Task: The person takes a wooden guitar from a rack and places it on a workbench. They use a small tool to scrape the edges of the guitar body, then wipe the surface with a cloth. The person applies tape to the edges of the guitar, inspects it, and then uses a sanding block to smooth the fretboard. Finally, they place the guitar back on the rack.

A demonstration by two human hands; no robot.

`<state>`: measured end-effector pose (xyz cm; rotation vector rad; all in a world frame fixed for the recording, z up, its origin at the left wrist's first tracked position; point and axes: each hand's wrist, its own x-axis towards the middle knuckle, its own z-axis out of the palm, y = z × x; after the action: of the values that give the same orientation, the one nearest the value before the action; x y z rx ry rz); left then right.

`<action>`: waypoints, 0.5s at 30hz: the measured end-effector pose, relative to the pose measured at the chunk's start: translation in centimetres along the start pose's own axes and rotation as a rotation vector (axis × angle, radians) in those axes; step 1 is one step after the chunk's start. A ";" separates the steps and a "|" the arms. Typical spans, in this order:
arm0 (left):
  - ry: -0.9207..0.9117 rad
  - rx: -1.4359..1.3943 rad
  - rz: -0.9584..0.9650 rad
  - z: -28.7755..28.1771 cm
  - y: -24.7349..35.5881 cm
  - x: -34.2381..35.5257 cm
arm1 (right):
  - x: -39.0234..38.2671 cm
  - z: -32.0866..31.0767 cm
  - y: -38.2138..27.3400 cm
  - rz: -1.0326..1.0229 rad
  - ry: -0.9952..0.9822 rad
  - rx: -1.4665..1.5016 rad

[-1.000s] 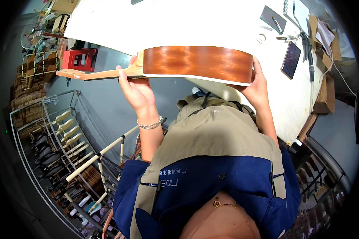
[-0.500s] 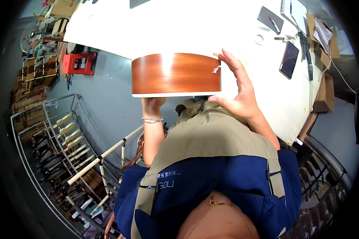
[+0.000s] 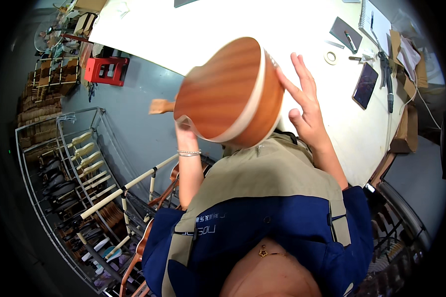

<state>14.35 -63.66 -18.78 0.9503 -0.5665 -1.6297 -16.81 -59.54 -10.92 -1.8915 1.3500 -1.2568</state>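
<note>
A reddish-brown wooden ukulele (image 3: 223, 89) with pale edge binding is tilted in the air above my lap, its broad face turned up and to the left. It is blurred by motion. Its headstock (image 3: 159, 106) sticks out at the left. Under the waist of the body, my left hand (image 3: 184, 134) supports it, with most of the fingers hidden behind the wood. My right hand (image 3: 309, 111) is open beside the rounded end, fingers spread and the thumb apart. An index fingertip is close to the side; whether it touches, I cannot tell.
A white table (image 3: 332, 148) lies ahead, holding a phone (image 3: 365, 85), a tape roll (image 3: 330, 58), a dark notebook (image 3: 346, 34) and a black cable (image 3: 387, 84). A red stool (image 3: 106, 71) stands at left. Racks of instrument parts (image 3: 86, 158) fill the lower left.
The ukulele has turned from its side to show its broad face, and its headstock has come into view. My right hand's fingers have come off its end and spread apart.
</note>
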 end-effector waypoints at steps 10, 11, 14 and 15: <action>0.255 -0.211 0.327 2.4 1.8 2.0 | -3.6 6.6 8.2 0.396 0.004 0.522; 0.242 -0.187 0.345 2.7 1.9 1.8 | -3.7 6.7 8.1 0.406 0.001 0.509; 0.207 -0.131 0.384 4.2 2.3 1.4 | -3.4 6.2 7.4 0.435 -0.014 0.435; 0.219 -0.109 0.388 4.8 2.4 1.1 | -3.4 6.0 7.1 0.462 -0.024 0.399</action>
<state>11.73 -65.97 -14.53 0.8625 -0.4722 -1.1815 -15.03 -59.91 -20.70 -1.2331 1.3070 -1.1515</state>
